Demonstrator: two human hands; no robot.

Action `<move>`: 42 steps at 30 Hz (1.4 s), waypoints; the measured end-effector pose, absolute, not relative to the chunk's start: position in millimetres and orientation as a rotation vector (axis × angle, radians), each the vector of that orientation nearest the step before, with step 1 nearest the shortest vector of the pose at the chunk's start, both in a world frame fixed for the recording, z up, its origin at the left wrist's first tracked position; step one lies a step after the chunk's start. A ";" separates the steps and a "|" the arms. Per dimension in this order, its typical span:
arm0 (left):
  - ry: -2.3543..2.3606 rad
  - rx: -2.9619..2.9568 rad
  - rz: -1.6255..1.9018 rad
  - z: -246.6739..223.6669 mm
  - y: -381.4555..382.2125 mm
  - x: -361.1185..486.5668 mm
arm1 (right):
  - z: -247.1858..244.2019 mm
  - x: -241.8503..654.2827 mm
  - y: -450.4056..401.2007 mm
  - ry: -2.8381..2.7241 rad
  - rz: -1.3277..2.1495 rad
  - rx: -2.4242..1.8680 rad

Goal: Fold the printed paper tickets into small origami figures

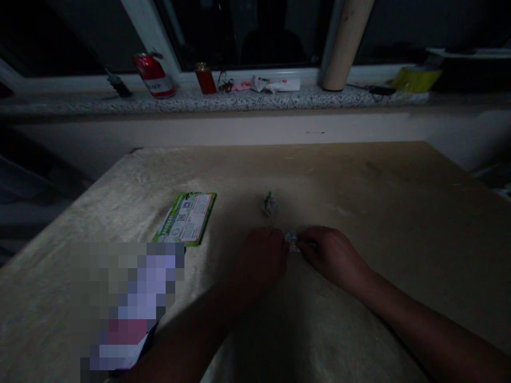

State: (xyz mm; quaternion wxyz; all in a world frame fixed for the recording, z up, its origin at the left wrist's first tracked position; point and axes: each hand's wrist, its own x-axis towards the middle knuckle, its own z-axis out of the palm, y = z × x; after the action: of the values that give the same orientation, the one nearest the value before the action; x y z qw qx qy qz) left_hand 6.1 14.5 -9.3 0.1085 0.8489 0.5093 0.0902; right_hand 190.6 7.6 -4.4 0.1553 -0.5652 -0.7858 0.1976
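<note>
My left hand (265, 252) and my right hand (329, 250) are close together over the middle of the table. Between their fingertips is a small, pale, shiny piece (293, 242) with some print on it, partly hidden by the fingers. It is too small and dim to name. Both hands are closed on it, one from each side. Just beyond them on the table stands a small crumpled thing (270, 205) with green at its top. Left of my left hand lies a green printed card or flat pack (186, 219) with white text panels and square codes.
A bright, pixelated long object (139, 298) lies beside my left forearm. On the granite windowsill (239, 106) behind the table (379, 186) are a red can (154, 77), a red lighter-like object (205, 78), a crumpled white tube (283, 85), a thick cardboard-coloured tube (346, 45) and a yellow item (417, 78).
</note>
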 end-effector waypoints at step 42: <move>1.545 2.447 0.323 -8.6 13.9 8.7 | -1.5 195.1 14.6 -2.025 0.796 -1.641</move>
State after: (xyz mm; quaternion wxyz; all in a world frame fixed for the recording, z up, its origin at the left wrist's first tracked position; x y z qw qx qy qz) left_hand 8.7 13.9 -8.6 0.1145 0.8349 0.5270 0.1101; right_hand 195.1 14.6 -1.5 0.2066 -0.5892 -0.7270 0.2859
